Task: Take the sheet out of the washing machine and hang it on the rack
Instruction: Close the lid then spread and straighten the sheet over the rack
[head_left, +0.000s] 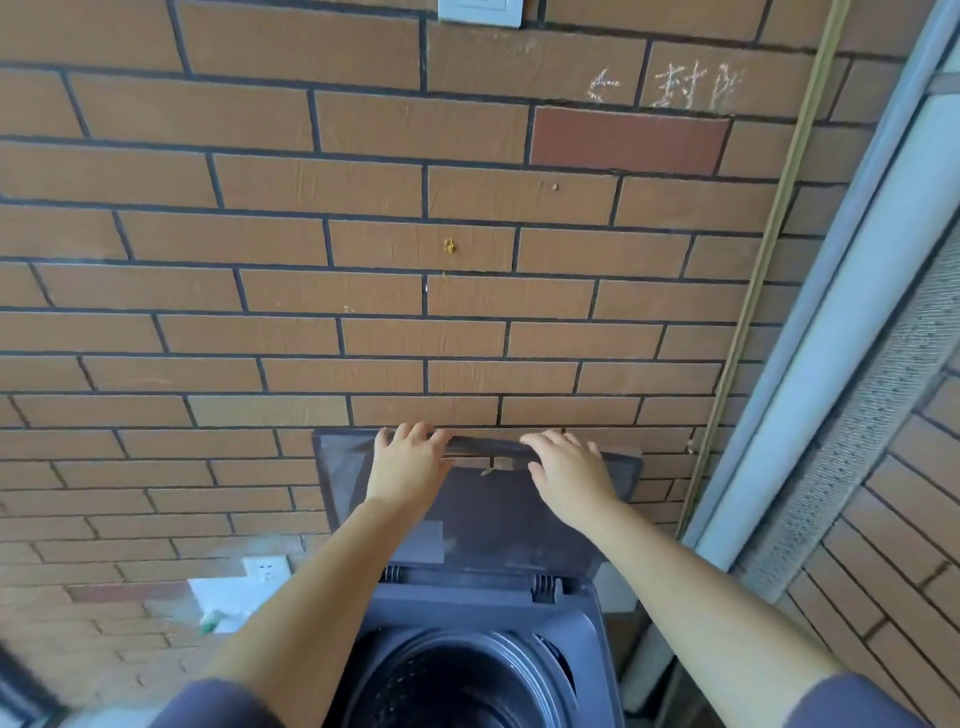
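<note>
At far left, low on the orange-brown brick wall (311, 234), sits a white wall socket (266, 569). Water off a wet load could reach it if the load swings that way.

Left hand (410, 457): its fingers are hooked over the top edge of the dark grey folding plastic lid (498, 519), thumb out to the side. The lid stands raised, close to the wall. Likely risk: fingertips get nipped between the edge and the brick if the lid is pushed further back.

Centre: dark grey top-loading washing machine (467, 608), with its round black drum (457, 686) open below the forearms. If the grip slips before the lid settles, the lid could fold or drop onto the arms.

Right hand (569, 470): its fingers are also laid over the same top edge, gripping it. The nip risk is the same.

Far right: pale grey vertical pipe (857, 312), near the machine. A long wet cloth could snag there.

Hidden or unclear:
- A white patch (221, 603) lies under the socket. Its material cannot be identified.
- The drum interior is too dark, and the bottom edge of the picture cuts it off. The sheet is presumed inside but cannot be made out.
- The fingertips behind the lid edge are not visible.
- The rack is not in view, so its direction is unknown.
</note>
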